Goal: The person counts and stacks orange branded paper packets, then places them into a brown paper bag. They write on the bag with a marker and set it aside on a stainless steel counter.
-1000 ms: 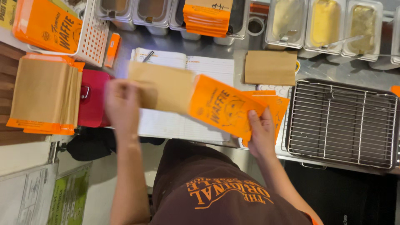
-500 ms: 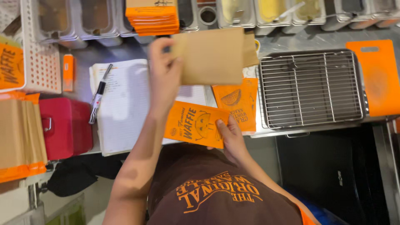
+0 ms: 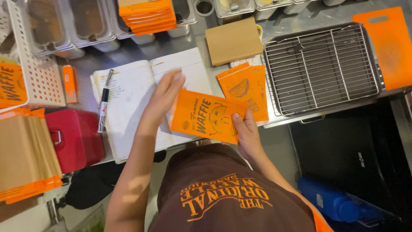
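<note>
My right hand grips the right end of an orange printed paper bag, holding it flat just above the counter's front edge. My left hand is over the open notebook with fingers spread, its fingertips at the bag's upper left corner, holding nothing. Another orange bag lies on the counter just behind the held one. A plain brown paper bag lies flat farther back.
A wire rack on a metal tray sits to the right, with an orange cutting board beyond it. A marker pen, a red box, a white basket and stacked bags are at left. Clear tubs line the back; a blue bottle stands below.
My left hand laid the brown bag down at the back of the counter and came back to the orange bag. My right hand kept its hold on the orange bag.
</note>
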